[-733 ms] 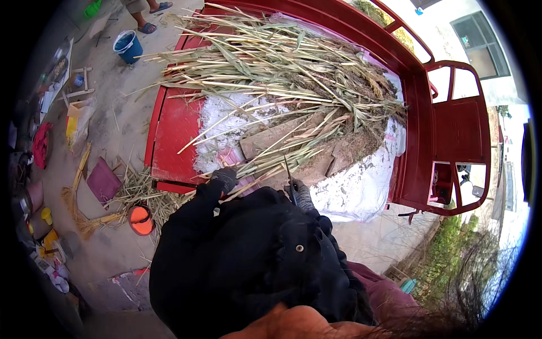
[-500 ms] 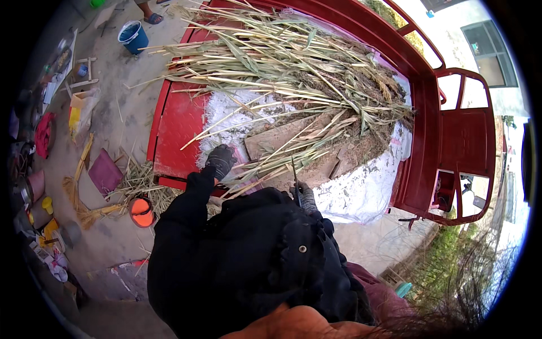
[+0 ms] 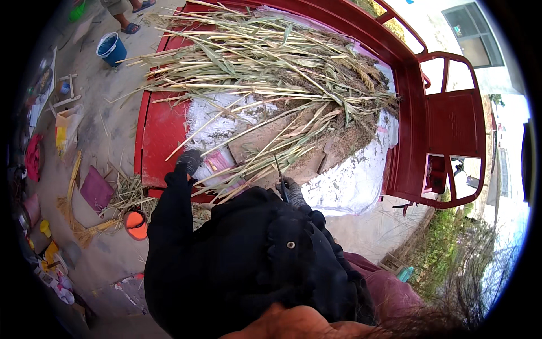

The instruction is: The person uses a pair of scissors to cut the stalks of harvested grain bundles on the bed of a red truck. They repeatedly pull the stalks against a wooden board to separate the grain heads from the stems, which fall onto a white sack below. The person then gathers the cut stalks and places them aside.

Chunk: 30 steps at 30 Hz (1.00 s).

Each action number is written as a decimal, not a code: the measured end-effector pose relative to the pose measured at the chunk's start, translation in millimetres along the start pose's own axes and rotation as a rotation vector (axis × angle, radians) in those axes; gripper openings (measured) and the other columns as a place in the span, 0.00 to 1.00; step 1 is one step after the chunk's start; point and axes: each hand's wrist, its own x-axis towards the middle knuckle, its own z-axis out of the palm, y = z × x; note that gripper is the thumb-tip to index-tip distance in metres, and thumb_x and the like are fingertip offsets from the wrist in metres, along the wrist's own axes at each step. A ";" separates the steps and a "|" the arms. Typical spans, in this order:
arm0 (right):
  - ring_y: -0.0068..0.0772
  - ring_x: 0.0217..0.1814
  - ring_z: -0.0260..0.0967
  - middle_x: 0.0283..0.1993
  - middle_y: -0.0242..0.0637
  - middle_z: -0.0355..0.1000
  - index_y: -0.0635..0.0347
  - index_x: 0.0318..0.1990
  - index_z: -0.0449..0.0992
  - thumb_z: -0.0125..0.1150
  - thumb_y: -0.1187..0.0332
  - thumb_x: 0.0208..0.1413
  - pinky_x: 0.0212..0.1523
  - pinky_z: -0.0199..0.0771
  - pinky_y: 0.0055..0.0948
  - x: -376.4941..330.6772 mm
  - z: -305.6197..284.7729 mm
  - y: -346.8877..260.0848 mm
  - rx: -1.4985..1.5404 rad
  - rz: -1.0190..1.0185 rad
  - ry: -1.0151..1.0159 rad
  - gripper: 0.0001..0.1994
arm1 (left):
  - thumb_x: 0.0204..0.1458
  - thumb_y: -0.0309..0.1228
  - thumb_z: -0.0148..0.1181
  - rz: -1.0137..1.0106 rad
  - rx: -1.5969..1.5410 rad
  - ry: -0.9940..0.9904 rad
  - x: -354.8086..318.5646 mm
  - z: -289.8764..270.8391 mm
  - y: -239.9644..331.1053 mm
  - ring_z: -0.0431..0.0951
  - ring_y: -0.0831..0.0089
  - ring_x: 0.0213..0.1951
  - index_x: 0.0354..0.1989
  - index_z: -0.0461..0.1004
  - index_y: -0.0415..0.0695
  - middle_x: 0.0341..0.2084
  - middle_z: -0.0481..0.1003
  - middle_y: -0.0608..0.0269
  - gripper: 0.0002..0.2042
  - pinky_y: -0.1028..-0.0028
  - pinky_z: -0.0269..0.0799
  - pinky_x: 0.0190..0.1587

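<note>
My left hand (image 3: 189, 163), in a dark grey glove, is over the near left part of the cart's red bed, beside the white woven sheet (image 3: 212, 116). Its fingers are too dark and blurred to tell apart. Close to my body, my gloved right hand (image 3: 292, 192) grips a knife (image 3: 279, 169) whose narrow dark blade points up. A small bunch of dry stalks (image 3: 257, 166) lies between my hands, cut ends toward me. Beyond it spreads a large heap of stalks (image 3: 226, 65) with brown seed heads on the right.
Flat brown boards (image 3: 322, 155) lie on the sheet. The cart's red side wall (image 3: 415, 130) rises on the right. On the floor at left are a blue bucket (image 3: 112, 50), an orange-topped stool (image 3: 135, 224) and a straw broom (image 3: 70, 212). Another person's feet (image 3: 131, 27) show at the back.
My left hand has moved left, away from the stalk ends, toward the bed's left edge. My right hand still holds the knife near my body. The whole view has shifted slightly.
</note>
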 end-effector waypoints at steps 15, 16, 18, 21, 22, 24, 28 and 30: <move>0.22 0.23 0.60 0.27 0.34 0.68 0.62 0.43 0.67 0.61 0.67 0.44 0.22 0.60 0.22 30.0 -25.4 14.2 -0.063 -0.044 -0.033 0.18 | 0.45 0.44 0.48 0.107 0.201 -0.002 45.4 -79.5 117.6 0.72 0.58 0.35 0.28 0.74 0.44 0.28 0.73 0.52 0.16 0.62 0.67 0.38; 0.17 0.17 0.56 0.24 0.29 0.66 0.60 0.43 0.66 0.60 0.68 0.45 0.15 0.55 0.18 31.9 -28.2 19.6 0.024 -0.036 -0.019 0.17 | 0.44 0.42 0.49 0.090 0.148 0.010 68.6 -83.7 124.5 0.72 0.58 0.35 0.29 0.73 0.44 0.28 0.72 0.52 0.14 0.62 0.67 0.38; 0.17 0.17 0.56 0.24 0.28 0.65 0.60 0.43 0.66 0.60 0.68 0.45 0.15 0.55 0.19 37.8 -35.7 27.5 0.036 -0.038 -0.006 0.17 | 0.41 0.39 0.52 0.142 0.153 0.117 130.6 -63.7 121.9 0.72 0.58 0.35 0.31 0.72 0.44 0.29 0.73 0.52 0.12 0.61 0.67 0.38; 0.17 0.16 0.55 0.22 0.27 0.64 0.60 0.41 0.67 0.60 0.68 0.45 0.15 0.55 0.19 36.3 -40.8 39.3 0.047 -0.062 0.062 0.15 | 0.39 0.37 0.56 0.107 0.153 0.130 188.4 -48.4 145.7 0.71 0.57 0.37 0.36 0.71 0.43 0.31 0.72 0.51 0.15 0.61 0.66 0.38; 0.17 0.16 0.54 0.21 0.27 0.63 0.60 0.41 0.67 0.60 0.68 0.45 0.15 0.55 0.19 35.0 -42.2 42.4 0.035 -0.081 0.082 0.15 | 0.39 0.36 0.57 0.099 0.175 0.124 200.8 -45.7 156.7 0.70 0.57 0.37 0.38 0.70 0.43 0.32 0.72 0.50 0.17 0.61 0.66 0.38; 0.31 0.31 0.69 0.29 0.43 0.71 0.63 0.39 0.68 0.64 0.63 0.42 0.32 0.68 0.30 34.0 -49.0 51.5 -0.086 0.003 0.101 0.19 | 0.39 0.38 0.57 0.001 0.124 -0.037 210.5 -37.2 170.1 0.70 0.56 0.39 0.40 0.69 0.42 0.33 0.71 0.49 0.18 0.61 0.65 0.39; 0.31 0.29 0.69 0.28 0.42 0.71 0.62 0.40 0.68 0.64 0.64 0.42 0.31 0.68 0.29 26.6 -53.7 57.6 -0.002 0.031 0.125 0.19 | 0.41 0.40 0.56 0.125 -0.083 0.098 219.0 16.1 148.3 0.71 0.56 0.38 0.36 0.71 0.41 0.32 0.72 0.50 0.17 0.60 0.65 0.40; 0.30 0.28 0.69 0.28 0.42 0.70 0.62 0.41 0.67 0.64 0.64 0.42 0.31 0.68 0.29 25.8 -52.3 66.1 -0.061 -0.078 0.168 0.20 | 0.40 0.40 0.57 0.179 -0.278 0.202 197.3 6.9 154.9 0.71 0.53 0.35 0.33 0.73 0.41 0.30 0.73 0.50 0.16 0.61 0.66 0.39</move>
